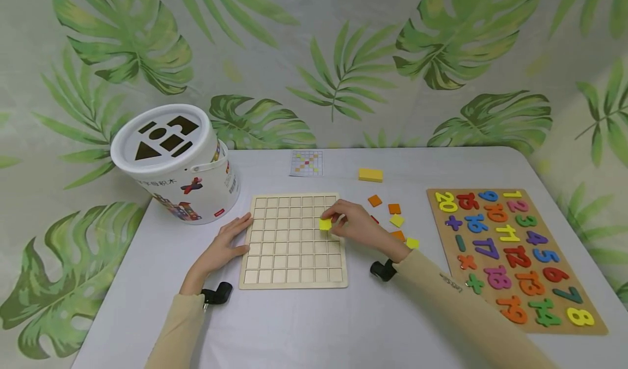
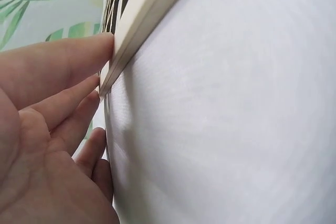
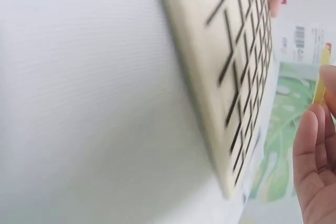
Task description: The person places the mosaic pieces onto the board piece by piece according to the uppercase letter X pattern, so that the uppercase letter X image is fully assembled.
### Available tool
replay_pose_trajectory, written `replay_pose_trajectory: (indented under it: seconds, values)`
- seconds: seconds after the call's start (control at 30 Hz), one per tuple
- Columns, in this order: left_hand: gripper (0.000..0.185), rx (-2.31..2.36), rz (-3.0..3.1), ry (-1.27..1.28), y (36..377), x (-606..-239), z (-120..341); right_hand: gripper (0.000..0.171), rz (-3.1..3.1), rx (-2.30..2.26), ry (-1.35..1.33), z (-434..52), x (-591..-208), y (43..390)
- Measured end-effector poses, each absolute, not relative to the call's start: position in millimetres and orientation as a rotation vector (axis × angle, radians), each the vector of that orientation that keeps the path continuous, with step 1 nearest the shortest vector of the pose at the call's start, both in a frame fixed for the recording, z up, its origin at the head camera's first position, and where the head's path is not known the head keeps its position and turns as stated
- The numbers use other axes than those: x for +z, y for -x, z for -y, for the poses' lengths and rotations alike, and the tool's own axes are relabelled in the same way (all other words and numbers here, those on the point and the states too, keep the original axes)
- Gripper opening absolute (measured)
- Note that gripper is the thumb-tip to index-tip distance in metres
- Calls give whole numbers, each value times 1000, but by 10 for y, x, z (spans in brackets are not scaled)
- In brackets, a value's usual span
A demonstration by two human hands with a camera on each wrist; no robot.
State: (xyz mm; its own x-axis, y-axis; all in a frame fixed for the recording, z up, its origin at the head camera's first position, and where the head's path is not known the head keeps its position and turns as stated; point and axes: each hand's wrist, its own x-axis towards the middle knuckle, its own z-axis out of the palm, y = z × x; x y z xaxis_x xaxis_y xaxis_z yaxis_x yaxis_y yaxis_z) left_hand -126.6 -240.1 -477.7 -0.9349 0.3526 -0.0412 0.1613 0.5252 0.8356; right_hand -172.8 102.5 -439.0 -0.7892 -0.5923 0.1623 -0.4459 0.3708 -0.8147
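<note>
Yellow tile held over the grid board

The right hand (image 1: 360, 226) pinches a small yellow square tile (image 1: 325, 224) between its fingertips, just above the right-hand cells of the wooden grid board (image 1: 293, 240); the left hand (image 1: 227, 242) lies with straight fingers against the board's left edge on the tabletop (image 1: 343, 314). The tile looks thin, stiff and light, probably easiest held by its edges. The board seems rigid and flat, apt to slide unless steadied. Loose orange and yellow tiles (image 1: 395, 214) lie just to the right

Your yellow tile (image 1: 325, 224) is square and flat, over the grid board's (image 1: 293, 271) right side; the wooden board lies flat.
</note>
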Motion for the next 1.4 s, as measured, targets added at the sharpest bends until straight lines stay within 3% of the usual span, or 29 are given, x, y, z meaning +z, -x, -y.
replay_pose_trajectory:
  seconds: [0.37, 0.73, 1.2, 1.4]
  values:
    - [63, 1372, -2573, -413, 1278, -4790, 2384, 24, -2413, -1311, 907, -276, -4422, 2129]
    - [63, 1363, -2565, -379, 1290, -4793, 2376, 23, -2510, -1028, 900, 233, -4490, 2262]
    - [63, 1363, -2566, -396, 1299, -4784, 2382, 23, -2575, -928, 845, 360, -4531, 2283]
    - [63, 1372, -2561, -388, 1290, -4791, 2382, 23, -2505, -1096, 784, 181, -4506, 2262]
